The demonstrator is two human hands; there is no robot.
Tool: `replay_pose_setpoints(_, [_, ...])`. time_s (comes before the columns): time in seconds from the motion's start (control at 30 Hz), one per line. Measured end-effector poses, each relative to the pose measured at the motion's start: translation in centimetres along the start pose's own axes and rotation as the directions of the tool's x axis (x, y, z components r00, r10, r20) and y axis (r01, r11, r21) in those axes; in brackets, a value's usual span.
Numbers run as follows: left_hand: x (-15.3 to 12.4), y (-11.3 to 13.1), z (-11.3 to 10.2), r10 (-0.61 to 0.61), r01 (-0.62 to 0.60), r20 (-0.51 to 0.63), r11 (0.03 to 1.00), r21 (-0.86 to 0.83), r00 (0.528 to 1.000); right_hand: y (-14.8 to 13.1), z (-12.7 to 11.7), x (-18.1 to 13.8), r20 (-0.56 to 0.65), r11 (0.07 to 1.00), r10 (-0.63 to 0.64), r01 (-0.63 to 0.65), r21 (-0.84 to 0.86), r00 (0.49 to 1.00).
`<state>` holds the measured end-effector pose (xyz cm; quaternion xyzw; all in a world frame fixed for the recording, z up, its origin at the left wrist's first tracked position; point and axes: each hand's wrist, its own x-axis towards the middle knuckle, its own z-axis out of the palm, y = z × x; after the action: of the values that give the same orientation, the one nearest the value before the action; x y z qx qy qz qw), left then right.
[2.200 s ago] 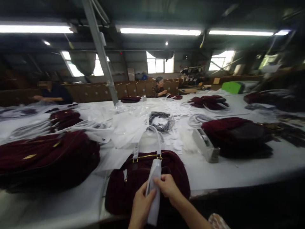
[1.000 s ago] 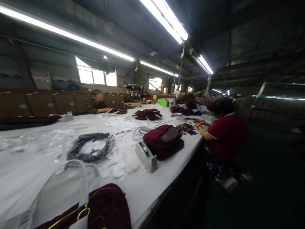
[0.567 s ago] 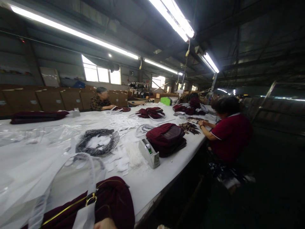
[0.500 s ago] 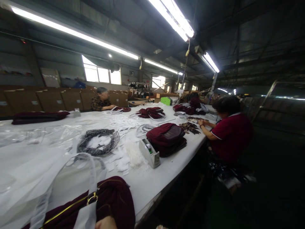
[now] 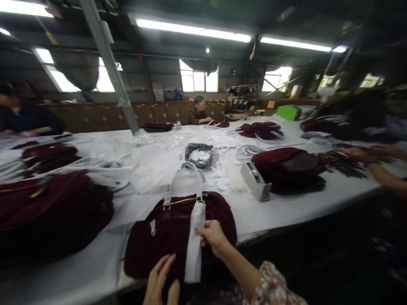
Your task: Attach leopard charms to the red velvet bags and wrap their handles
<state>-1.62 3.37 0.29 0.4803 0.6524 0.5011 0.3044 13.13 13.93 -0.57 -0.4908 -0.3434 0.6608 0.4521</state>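
Observation:
A maroon handbag (image 5: 178,241) with yellow zips and rings lies in front of me at the table's near edge. Its handle (image 5: 194,171) stands up, wrapped in white. From the ring hangs a white strip (image 5: 194,250), perhaps wrapping paper or foam, down over the bag's front. My right hand (image 5: 213,237) pinches this strip at its right edge between thumb and fingers. Low in front of the bag, my left hand (image 5: 160,281) is open, thumb apart from the fingers, with nothing seen in it. The lower part of that hand is cut off by the frame.
More maroon bags (image 5: 54,212) lie at left, others (image 5: 288,169) at right beside a grey tape dispenser (image 5: 256,182). A dark speckled coil (image 5: 202,156) and white paper pieces cover the middle. A post (image 5: 111,67) rises at left. Co-workers sit around the white table (image 5: 286,212).
The view has swung left and down, bringing the whole handbag and both my hands into sight. Earlier only part of one hand showed clearly, by the white strip.

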Motion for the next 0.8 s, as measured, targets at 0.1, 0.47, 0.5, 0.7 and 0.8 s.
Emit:
replay_pose_setpoints(0.1, [2.9, 1.5, 0.6, -0.239, 0.248, 0.080, 0.957, -0.150, 0.968, 0.1, -0.4, 0.0, 0.062, 1.000, -0.023, 0.022, 0.015, 0.998])
replay_pose_setpoints(0.47, [4.3, 0.7, 7.2, -0.348, 0.487, 0.458, 0.843, -0.230, 0.818, 0.5, -0.9, -0.1, 0.074, 0.996, -0.082, 0.078, 0.050, 0.994])
replay_pose_setpoints(0.5, [4.3, 0.6, 7.1, -0.352, 0.495, 0.456, 0.835, -0.242, 0.817, 0.5, -0.8, -0.1, 0.075, 0.996, -0.080, 0.076, 0.051, 0.994])
replay_pose_setpoints(0.7, [4.3, 0.4, 6.4, -0.352, 0.502, 0.452, 0.822, -0.269, 0.820, 0.6, -0.7, 0.2, 0.066, 0.997, -0.050, 0.047, 0.059, 0.997])
replay_pose_setpoints(0.8, [4.2, 0.1, 6.1, -0.390, 0.555, 0.509, 0.802, -0.222, 0.767, 0.8, -0.7, 0.2, 0.059, 0.997, -0.056, 0.053, 0.055, 0.997])
